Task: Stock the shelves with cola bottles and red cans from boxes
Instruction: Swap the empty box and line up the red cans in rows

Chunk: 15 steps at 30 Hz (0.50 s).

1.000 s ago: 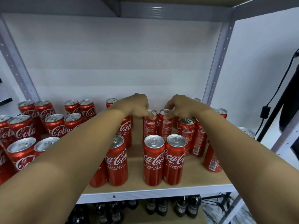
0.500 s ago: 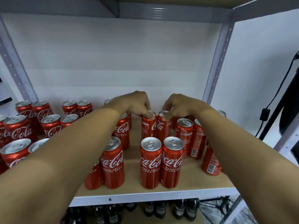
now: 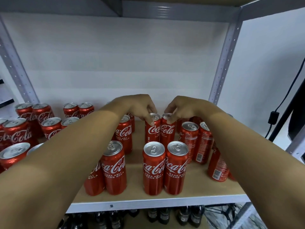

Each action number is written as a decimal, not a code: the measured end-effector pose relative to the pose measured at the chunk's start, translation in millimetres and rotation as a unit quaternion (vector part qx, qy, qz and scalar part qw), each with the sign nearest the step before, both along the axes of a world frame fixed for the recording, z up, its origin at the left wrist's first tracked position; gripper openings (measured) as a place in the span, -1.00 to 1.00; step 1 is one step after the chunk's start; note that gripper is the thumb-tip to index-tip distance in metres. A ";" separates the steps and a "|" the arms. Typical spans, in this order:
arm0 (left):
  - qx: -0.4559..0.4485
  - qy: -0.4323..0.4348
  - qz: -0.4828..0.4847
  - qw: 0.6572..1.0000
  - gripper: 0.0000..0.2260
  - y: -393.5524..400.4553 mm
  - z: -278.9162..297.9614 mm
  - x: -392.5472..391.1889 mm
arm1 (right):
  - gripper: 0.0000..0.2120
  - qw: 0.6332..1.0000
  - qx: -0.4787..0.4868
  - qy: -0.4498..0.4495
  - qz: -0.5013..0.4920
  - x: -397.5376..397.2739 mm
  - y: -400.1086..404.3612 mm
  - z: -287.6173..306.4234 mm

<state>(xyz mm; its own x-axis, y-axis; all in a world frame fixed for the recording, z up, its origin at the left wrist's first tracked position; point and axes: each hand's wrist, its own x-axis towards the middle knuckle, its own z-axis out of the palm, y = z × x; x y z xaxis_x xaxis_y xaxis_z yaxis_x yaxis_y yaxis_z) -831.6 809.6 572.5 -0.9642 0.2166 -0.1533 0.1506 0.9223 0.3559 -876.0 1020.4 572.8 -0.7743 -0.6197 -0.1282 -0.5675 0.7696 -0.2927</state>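
Observation:
Two tall red cans stand side by side in the middle of the wooden shelf. My left hand pinches the top rim of the left can. My right hand pinches the top rim of the right can. Both cans are upright with their logos facing me. In front of them stands a pair of red cans. Several more red cans fill the shelf to the left and right, some hidden behind my forearms.
Grey metal uprights frame the shelf, and a white wall lies behind it. Dark cola bottles stand on the shelf below. A black cable hangs at the right. Bare wood shows between the can groups.
Both hands turned the two middle cans, so their logos now face me. The view dipped slightly and the cans appear a little lower.

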 end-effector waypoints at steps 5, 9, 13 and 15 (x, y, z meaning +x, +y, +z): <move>0.008 0.012 0.031 0.999 -0.42 -0.1 -2.3 -2.0 | -0.30 1.000 0.006 0.022 -0.021 -1.3 -3.5 -2.6; 0.009 0.011 0.043 0.999 -0.59 2.9 -2.7 -5.6 | -0.53 0.999 0.008 0.028 -0.029 -2.8 -3.9 -4.5; 0.006 -0.004 -0.002 1.000 -0.62 0.0 3.8 -2.3 | -0.59 1.000 -0.002 -0.004 -0.004 -3.3 -0.2 -3.8; 0.018 -0.009 -0.007 1.000 -0.59 -2.5 3.8 -0.8 | -0.50 1.000 -0.008 -0.014 0.002 -1.8 0.8 -3.5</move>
<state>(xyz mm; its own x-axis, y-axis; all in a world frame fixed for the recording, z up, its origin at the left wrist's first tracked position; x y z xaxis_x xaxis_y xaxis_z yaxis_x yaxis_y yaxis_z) -832.4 807.1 576.3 -0.9584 0.2352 -0.1619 0.1564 0.9068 0.3916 -877.8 1021.2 569.4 -0.7687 -0.6243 -0.1393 -0.5615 0.7629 -0.3204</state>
